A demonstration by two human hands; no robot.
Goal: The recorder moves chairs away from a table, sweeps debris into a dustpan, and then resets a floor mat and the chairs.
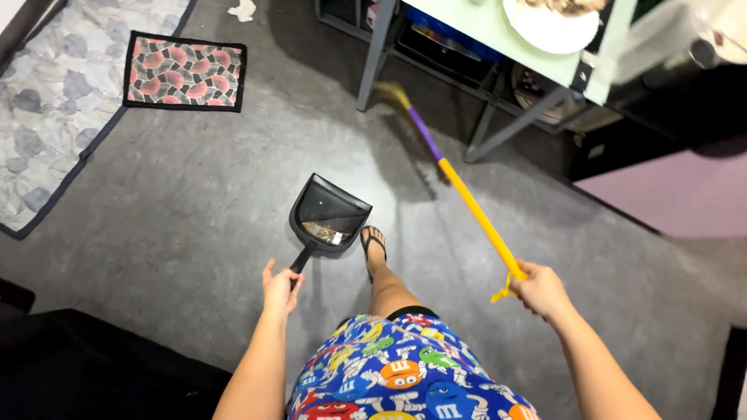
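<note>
Both arms are bare, no sleeves, watch or rings showing. Wearing bright blue shorts (405,373) covered in cartoon candy characters, plus a black flip-flop (373,243) on the one visible foot.

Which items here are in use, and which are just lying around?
In use: left hand on black dustpan; right hand on yellow-and-purple broom.
Lying about: patterned mat, floral rug, crumpled paper, white plate on the table.

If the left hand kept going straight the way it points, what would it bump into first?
Probably the black dustpan. The left hand already grips its handle, which points up and ahead toward the pan; depth is hard to judge.
</note>
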